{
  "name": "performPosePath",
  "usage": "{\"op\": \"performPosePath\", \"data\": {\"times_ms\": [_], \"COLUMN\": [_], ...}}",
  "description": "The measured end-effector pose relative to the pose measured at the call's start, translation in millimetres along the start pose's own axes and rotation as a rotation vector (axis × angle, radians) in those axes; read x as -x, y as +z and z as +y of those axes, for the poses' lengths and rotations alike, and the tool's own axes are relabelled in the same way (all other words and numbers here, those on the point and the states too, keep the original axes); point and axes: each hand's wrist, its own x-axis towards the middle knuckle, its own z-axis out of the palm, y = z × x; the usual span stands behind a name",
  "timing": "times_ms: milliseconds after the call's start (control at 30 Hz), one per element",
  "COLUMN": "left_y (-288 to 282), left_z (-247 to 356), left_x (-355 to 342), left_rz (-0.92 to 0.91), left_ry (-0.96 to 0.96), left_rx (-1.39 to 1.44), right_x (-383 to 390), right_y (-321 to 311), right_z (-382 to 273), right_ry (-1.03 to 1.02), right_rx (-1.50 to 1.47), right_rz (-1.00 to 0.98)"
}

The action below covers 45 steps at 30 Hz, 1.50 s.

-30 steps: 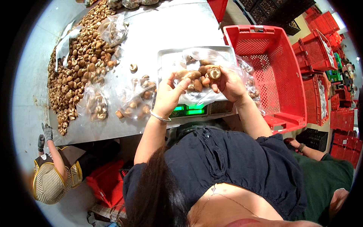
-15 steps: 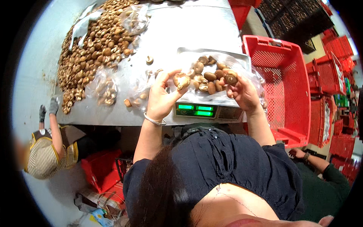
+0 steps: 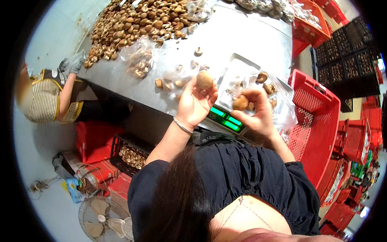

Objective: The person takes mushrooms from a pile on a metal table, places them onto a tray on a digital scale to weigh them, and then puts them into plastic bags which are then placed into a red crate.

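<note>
Your left hand [image 3: 195, 105], half-curled palm up, cradles one brown mushroom [image 3: 204, 80] above the surface [image 3: 246, 34]; your right hand [image 3: 261, 117] pinches a second mushroom [image 3: 240, 103], grip partly hidden. Probably light, springy, easily bruised: hold gently round the sides.

We have a light-brown mushroom [image 3: 204, 80] near 12 o'clock in our view, its rounded cap facing us and its stem hidden; it sits at the fingers of our left hand [image 3: 192, 109], above the upturned palm. At 2 o'clock we hold an orange-brown mushroom [image 3: 240, 103] at the fingertips of our right hand [image 3: 262, 115]; 1 smaller brown piece [image 3: 250, 106] shows just to its 3 o'clock side. Farther out at 2 o'clock we see several brown mushrooms [image 3: 269, 88], lying at mixed angles in a crumpled clear bag [image 3: 288, 117].
</note>
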Motion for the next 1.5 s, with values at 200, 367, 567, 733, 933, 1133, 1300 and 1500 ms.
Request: {"op": "performPosePath", "data": {"times_ms": [200,367,567,733,933,1133,1300,1500], "left_y": [0.0,-32.8,-44.2,-105.9,-253.7,-379.1,-468.3,-392.6], "left_z": [-5.4,7.6,1.1,11.2,31.1,-17.1,-30.2,104.2], "left_x": [24.6,29.7,56.1,73.8,159.3,212.1,249.6,324.6], "left_rz": [-0.005,-0.265,-0.124,0.098,0.359,0.877,1.048,1.295], "left_ry": [0.049,0.142,0.268,0.356,0.764,0.996,1.114,1.152], "left_rx": [0.058,0.304,0.300,0.298,0.554,0.687,1.034,0.800], "right_x": [-28.0,-27.6,-38.8,-29.5,-28.8,-26.1,-27.5,-33.3], "right_y": [49.2,65.0,94.1,108.3,120.2,130.4,139.2,125.9], "right_z": [-0.9,-9.8,-3.5,4.3,7.3,9.8,8.4,1.9], "right_ry": [-0.356,-0.499,-0.571,-0.364,-0.203,-0.156,-0.175,-0.175], "right_rx": [0.096,0.144,0.342,0.287,0.158,0.188,0.195,0.162], "right_rz": [-0.162,-0.185,-0.414,-0.591,-0.794,-0.917,-0.979,-0.855]}}
